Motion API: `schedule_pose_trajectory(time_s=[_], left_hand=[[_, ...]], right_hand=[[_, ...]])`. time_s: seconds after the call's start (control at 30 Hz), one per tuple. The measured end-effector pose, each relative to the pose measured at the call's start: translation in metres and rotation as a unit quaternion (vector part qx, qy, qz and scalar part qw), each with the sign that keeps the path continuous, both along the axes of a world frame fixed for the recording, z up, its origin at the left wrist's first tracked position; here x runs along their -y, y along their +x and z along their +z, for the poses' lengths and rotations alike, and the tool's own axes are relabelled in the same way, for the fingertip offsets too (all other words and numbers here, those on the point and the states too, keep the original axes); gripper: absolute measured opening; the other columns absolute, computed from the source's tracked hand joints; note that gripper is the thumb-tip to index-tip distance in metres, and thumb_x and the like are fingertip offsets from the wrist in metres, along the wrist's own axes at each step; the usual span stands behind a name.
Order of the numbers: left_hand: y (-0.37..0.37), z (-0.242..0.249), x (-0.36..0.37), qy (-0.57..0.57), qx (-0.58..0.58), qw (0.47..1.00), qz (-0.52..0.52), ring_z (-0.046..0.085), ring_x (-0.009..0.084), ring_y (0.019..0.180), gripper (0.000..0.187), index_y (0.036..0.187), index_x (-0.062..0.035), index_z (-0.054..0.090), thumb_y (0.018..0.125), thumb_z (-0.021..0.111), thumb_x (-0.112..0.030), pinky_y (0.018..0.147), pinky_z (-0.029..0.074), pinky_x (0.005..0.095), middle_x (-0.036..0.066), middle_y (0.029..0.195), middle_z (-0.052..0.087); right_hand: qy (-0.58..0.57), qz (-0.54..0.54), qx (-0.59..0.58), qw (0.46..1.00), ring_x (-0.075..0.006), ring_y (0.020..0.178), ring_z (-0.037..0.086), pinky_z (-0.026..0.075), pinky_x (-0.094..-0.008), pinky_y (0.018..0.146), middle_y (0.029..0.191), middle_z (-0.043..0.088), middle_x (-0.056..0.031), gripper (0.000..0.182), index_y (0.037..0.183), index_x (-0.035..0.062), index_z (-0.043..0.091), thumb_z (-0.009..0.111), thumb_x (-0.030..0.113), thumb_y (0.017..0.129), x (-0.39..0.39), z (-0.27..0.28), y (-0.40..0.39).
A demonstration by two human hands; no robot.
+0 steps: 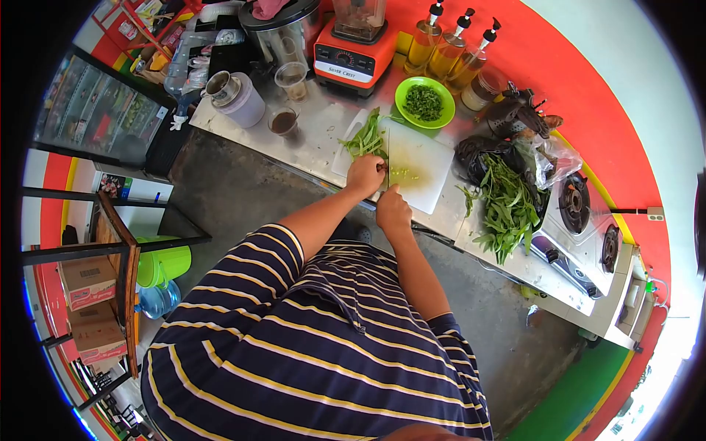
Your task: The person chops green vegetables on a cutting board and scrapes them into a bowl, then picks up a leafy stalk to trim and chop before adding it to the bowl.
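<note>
striped shirt (323, 345) lowest in frame; above it, left hand (365, 175) closed on bunched greens (365, 140) pinning them to the white cutting board (423, 165) at centre tabletop (309, 151), right hand (393, 212) fisted round a barely visible knife, cut pieces gathered in green bowl (424, 102) beyond.

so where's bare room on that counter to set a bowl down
Bare steel counter shows between the cup of dark drink and the cutting board, in front of the blender. The board's right half is also free. It is crowded around the loose greens, the black bag and the stove.
</note>
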State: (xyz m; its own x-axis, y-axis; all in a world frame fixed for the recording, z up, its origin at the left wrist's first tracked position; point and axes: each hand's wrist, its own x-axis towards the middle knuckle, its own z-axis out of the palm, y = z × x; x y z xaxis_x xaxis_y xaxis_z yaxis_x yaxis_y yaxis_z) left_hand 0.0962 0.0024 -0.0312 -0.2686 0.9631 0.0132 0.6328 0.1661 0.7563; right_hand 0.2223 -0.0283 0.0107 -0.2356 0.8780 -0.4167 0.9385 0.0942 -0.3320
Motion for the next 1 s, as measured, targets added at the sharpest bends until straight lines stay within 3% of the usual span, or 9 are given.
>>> schedule_pose_trajectory(time_s=[0.2,0.27,0.4,0.57,0.67,0.8,0.93,1.0], left_hand=[[-0.002,0.000,0.002,0.009,-0.020,1.000,-0.013,0.071,0.0304,0.079,0.013,0.089,-0.0037,0.076,0.081,0.071,-0.013,0.074,0.056,0.0396,0.013,0.086,0.073],[-0.009,-0.006,0.005,0.041,0.018,0.998,-0.045,0.072,0.0300,0.080,0.017,0.095,-0.0017,0.077,0.083,0.070,-0.013,0.074,0.056,0.0382,0.016,0.089,0.074],[-0.030,0.002,0.023,0.046,0.071,0.996,-0.034,0.074,0.0286,0.085,0.022,0.104,0.0003,0.076,0.088,0.069,-0.012,0.078,0.057,0.0355,0.020,0.097,0.075],[-0.066,0.014,0.029,0.049,0.077,0.996,-0.005,0.074,0.0241,0.081,0.021,0.103,0.0010,0.077,0.089,0.070,-0.012,0.076,0.057,0.0333,0.017,0.093,0.076],[-0.071,0.018,0.027,0.042,0.114,0.993,0.003,0.072,0.0210,0.075,0.016,0.097,0.0024,0.075,0.087,0.071,-0.009,0.073,0.056,0.0330,0.015,0.083,0.075],[-0.067,0.006,0.023,0.039,0.136,0.990,-0.017,0.070,0.0219,0.078,0.014,0.095,0.0014,0.072,0.085,0.073,-0.008,0.075,0.055,0.0333,0.013,0.086,0.073],[-0.064,0.005,0.021,0.067,0.048,0.997,0.004,0.065,0.0219,0.080,0.021,0.097,-0.0029,0.066,0.080,0.078,-0.007,0.076,0.053,0.0358,0.009,0.091,0.067],[-0.066,0.005,0.020,0.059,0.009,0.998,0.020,0.064,0.0236,0.081,0.024,0.098,-0.0038,0.065,0.079,0.079,-0.008,0.077,0.053,0.0374,0.009,0.091,0.066]], right_hand=[[0.021,-0.001,0.015,1.000,-0.0421,0.098,0.072,0.058,-0.0502,0.085,0.102,0.072,-0.0273,0.025,0.112,-0.0016,0.051,0.049,0.021,0.101,-0.020,-0.003,0.002],[0.040,-0.032,-0.053,0.997,-0.0485,0.097,0.069,0.056,-0.0527,0.086,0.101,0.069,-0.0324,0.034,0.113,-0.0039,0.051,0.053,0.028,0.101,-0.015,0.004,0.010],[0.053,-0.030,-0.073,0.995,-0.0478,0.092,0.069,0.056,-0.0550,0.082,0.098,0.071,-0.0294,0.036,0.112,-0.0004,0.053,0.055,0.034,0.101,-0.010,0.005,0.039],[0.044,-0.033,-0.234,0.971,-0.0457,0.078,0.066,0.050,-0.0519,0.069,0.078,0.067,-0.0271,0.036,0.097,-0.0013,0.066,0.070,0.034,0.093,-0.005,0.017,0.074],[0.032,-0.056,-0.228,0.972,-0.0446,0.074,0.066,0.048,-0.0495,0.067,0.075,0.066,-0.0260,0.037,0.091,-0.0035,0.069,0.073,0.033,0.090,0.002,0.031,0.077],[0.009,-0.064,-0.214,0.975,-0.0443,0.073,0.065,0.049,-0.0478,0.068,0.076,0.066,-0.0256,0.038,0.088,-0.0041,0.069,0.073,0.034,0.090,0.008,0.029,0.075],[0.054,-0.047,-0.242,0.968,-0.0438,0.070,0.063,0.047,-0.0479,0.066,0.075,0.066,-0.0257,0.038,0.091,-0.0042,0.070,0.072,0.033,0.091,0.017,0.010,0.082],[0.049,-0.098,-0.235,0.966,-0.0430,0.067,0.062,0.046,-0.0484,0.065,0.074,0.065,-0.0261,0.038,0.093,-0.0043,0.071,0.072,0.033,0.091,0.021,0.007,0.085]])
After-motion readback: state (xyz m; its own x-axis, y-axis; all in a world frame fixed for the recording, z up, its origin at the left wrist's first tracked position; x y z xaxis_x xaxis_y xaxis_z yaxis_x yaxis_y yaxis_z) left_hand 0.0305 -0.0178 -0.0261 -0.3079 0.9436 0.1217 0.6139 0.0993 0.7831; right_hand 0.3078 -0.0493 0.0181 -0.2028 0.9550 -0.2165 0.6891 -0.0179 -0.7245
